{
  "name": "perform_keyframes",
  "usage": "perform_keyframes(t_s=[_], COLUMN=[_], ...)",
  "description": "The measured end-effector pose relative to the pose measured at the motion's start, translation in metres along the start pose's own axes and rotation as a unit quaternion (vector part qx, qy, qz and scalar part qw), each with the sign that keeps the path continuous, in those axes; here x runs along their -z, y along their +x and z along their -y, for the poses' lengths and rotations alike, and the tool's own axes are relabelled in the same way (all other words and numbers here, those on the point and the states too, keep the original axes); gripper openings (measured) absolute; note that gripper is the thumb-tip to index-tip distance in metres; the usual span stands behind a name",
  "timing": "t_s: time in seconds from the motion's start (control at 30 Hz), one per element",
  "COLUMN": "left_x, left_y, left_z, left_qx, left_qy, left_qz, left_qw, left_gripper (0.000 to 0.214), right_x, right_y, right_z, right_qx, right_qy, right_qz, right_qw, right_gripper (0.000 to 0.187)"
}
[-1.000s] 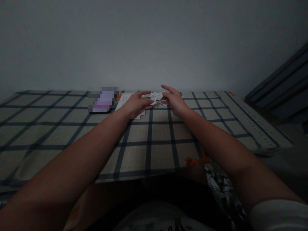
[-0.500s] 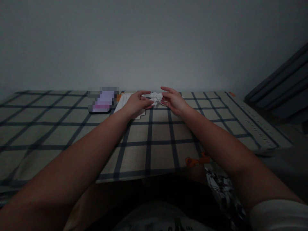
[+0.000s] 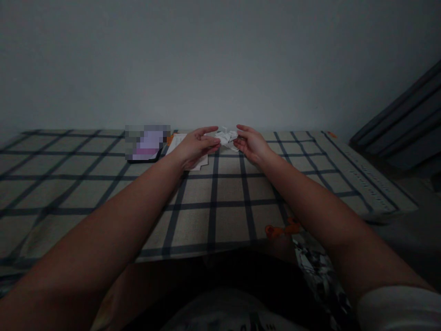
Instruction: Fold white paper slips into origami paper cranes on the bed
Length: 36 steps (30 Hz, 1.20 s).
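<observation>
**Crumpled white paper held between two bare hands**

At the far side of the table, close to the grey wall, a person holds the crumpled paper between the left hand and the right hand. The left grip is clamped on the paper's left end, thumb nearest the camera and index finger stretched out above. The right grip is together on the opposite edge, with the index finger raised apart from the paper. Whether the paper also rests on the table cannot be told.

Flat white sheets lie partly under the left hand, a small patch of orange showing beside them. Farther left lies a dark-edged device, its lilac face blurred into blocks. Dark lines cross the pale cloth covering the table. An orange shape sits at the near edge, beside the right forearm. Grey folds stand at the far right.
</observation>
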<state>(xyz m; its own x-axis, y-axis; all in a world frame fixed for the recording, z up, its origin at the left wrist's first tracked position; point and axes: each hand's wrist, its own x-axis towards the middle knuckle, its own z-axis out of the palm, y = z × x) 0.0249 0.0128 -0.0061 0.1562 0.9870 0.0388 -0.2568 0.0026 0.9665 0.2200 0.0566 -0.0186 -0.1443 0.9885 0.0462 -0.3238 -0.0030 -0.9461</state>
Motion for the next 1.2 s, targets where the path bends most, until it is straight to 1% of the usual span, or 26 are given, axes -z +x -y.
perform_keyframes(t_s=[0.1, 0.17, 0.2, 0.27, 0.33, 0.37, 0.47, 0.53, 0.67, 0.73, 0.8, 0.87, 0.93, 1.0, 1.03, 1.1, 1.13, 1.2], left_x=[0.002, 0.004, 0.004, 0.004, 0.004, 0.003, 0.002, 0.002, 0.004, 0.005, 0.005, 0.006, 0.007, 0.009, 0.01, 0.011, 0.011, 0.01], left_y=[-0.001, 0.0, 0.0, 0.001, 0.001, 0.001, 0.0, 0.0, 0.001, 0.003, 0.005, 0.008, 0.011, 0.014, 0.015, 0.016, 0.016, 0.016], left_z=[0.001, 0.001, 0.001, 0.0, 0.0, 0.0, 0.001, 0.004, 0.008, 0.01, 0.01, 0.011, 0.011, 0.012, 0.012, 0.014, 0.015, 0.017], left_qx=[0.004, 0.01, 0.014, 0.023, 0.027, 0.026, 0.016, 0.014, 0.014, 0.011, 0.004, -0.014, -0.046, -0.08, -0.093, -0.111, -0.117, -0.125], left_qy=[-0.002, 0.002, 0.004, 0.004, -0.008, -0.015, -0.014, 0.007, 0.035, 0.03, 0.017, 0.009, 0.003, 0.004, 0.008, 0.023, 0.03, 0.039], left_qz=[0.048, 0.074, 0.076, 0.059, 0.04, 0.04, 0.068, 0.084, 0.088, 0.067, 0.029, -0.015, -0.059, -0.099, -0.111, -0.117, -0.11, -0.086], left_qw=[0.999, 0.997, 0.997, 0.998, 0.999, 0.999, 0.997, 0.996, 0.995, 0.997, 0.999, 1.0, 0.997, 0.992, 0.989, 0.987, 0.987, 0.988], left_gripper=[0.051, 0.047, 0.044, 0.041, 0.041, 0.04, 0.039, 0.039, 0.035, 0.032, 0.032, 0.035, 0.035, 0.034, 0.034, 0.033, 0.034, 0.036], right_x=[0.002, 0.002, 0.001, -0.002, -0.005, -0.006, -0.009, -0.008, -0.006, -0.006, -0.005, -0.006, -0.007, -0.01, -0.012, -0.014, -0.015, -0.015], right_y=[0.001, 0.001, 0.001, -0.001, -0.004, -0.005, -0.008, -0.008, -0.006, -0.004, -0.002, -0.001, -0.003, -0.007, -0.009, -0.013, -0.014, -0.014], right_z=[0.0, 0.0, 0.0, 0.0, 0.0, -0.001, -0.003, -0.005, -0.007, -0.007, -0.007, -0.006, -0.003, -0.001, -0.001, -0.001, -0.002, -0.004], right_qx=[-0.002, -0.002, 0.0, 0.014, 0.037, 0.048, 0.08, 0.097, 0.117, 0.124, 0.142, 0.18, 0.223, 0.248, 0.243, 0.222, 0.214, 0.198], right_qy=[0.006, 0.004, -0.001, -0.02, -0.052, -0.07, -0.119, -0.144, -0.17, -0.175, -0.184, -0.206, -0.232, -0.247, -0.252, -0.267, -0.271, -0.266], right_qz=[-0.003, 0.0, 0.003, 0.011, 0.026, 0.037, 0.063, 0.067, 0.066, 0.062, 0.041, 0.011, -0.003, 0.012, 0.035, 0.077, 0.084, 0.072], right_qw=[1.0, 1.0, 1.0, 1.0, 0.998, 0.996, 0.988, 0.983, 0.976, 0.975, 0.972, 0.962, 0.947, 0.937, 0.936, 0.935, 0.935, 0.941], right_gripper=[0.029, 0.029, 0.03, 0.03, 0.031, 0.032, 0.033, 0.034, 0.036, 0.035, 0.032, 0.029, 0.03, 0.033, 0.034, 0.038, 0.041, 0.046])
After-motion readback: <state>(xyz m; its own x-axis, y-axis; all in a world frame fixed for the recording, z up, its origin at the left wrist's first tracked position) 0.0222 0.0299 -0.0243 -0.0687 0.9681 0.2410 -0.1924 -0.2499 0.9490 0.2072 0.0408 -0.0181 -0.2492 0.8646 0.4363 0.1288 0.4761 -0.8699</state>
